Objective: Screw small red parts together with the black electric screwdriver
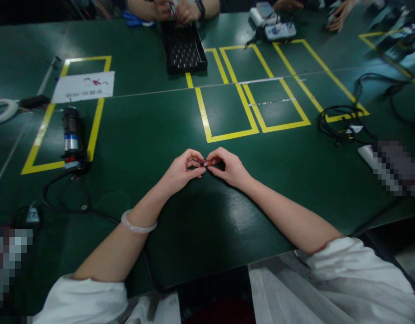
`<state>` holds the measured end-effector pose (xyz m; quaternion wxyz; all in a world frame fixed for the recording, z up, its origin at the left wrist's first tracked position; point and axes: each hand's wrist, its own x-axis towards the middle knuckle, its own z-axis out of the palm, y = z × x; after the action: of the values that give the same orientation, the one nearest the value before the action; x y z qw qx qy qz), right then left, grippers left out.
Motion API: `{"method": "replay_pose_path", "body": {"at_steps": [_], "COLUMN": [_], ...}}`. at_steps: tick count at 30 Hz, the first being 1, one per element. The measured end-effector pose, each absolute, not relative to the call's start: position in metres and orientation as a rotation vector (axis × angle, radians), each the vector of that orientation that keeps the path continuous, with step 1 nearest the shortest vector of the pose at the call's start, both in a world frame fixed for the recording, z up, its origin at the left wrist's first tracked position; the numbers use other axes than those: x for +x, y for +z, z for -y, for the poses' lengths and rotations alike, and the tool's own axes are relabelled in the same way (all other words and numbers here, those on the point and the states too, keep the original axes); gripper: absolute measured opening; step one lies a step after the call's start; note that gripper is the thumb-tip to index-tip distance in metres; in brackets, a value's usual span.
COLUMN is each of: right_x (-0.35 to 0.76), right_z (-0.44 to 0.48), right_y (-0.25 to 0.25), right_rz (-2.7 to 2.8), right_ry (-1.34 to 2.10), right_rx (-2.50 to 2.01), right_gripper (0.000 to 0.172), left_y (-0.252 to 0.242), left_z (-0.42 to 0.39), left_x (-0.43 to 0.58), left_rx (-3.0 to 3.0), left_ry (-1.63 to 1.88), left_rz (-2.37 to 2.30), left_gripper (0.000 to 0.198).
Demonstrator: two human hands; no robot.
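Note:
My left hand (187, 169) and my right hand (228, 166) meet fingertip to fingertip just over the green table (194, 225). Between them they pinch one small part with red-orange and pale bits (206, 164); it is too small for me to name its kind. Thumb and fingers of both hands are closed on its two ends. A pale bracelet (139, 223) circles my left wrist.
Across the table, a person's hands (185, 11) work over a black tray (185, 49). A cylindrical device with a cable (71, 135) lies left, near a white paper sign (84, 87). Coiled black cable (338, 123) and a power strip (280, 31) are to the right.

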<state>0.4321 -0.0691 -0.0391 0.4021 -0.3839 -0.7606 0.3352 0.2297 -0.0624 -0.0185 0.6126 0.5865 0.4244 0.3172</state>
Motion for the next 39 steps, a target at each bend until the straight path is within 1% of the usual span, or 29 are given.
{"method": "replay_pose_path", "body": {"at_steps": [17, 24, 39], "right_x": [0.4325, 0.4323, 0.4322], "right_z": [0.0701, 0.0708, 0.0704], "right_y": [-0.0393, -0.0378, -0.0379], "right_rz": [1.951, 1.954, 1.963], "right_ry": [0.808, 0.827, 0.830], "right_rx": [-0.974, -0.985, -0.994], "right_gripper": [0.014, 0.014, 0.015], "left_y": [-0.0165, -0.0136, -0.0158], "left_z": [0.0609, 0.0621, 0.0613], "left_x": [0.2297, 0.2284, 0.2279], "left_rx": [1.359, 1.323, 1.312], "left_ry": [0.699, 0.688, 0.689], "left_rz": [-0.999, -1.006, -1.007], "left_gripper": [0.035, 0.029, 0.038]}}
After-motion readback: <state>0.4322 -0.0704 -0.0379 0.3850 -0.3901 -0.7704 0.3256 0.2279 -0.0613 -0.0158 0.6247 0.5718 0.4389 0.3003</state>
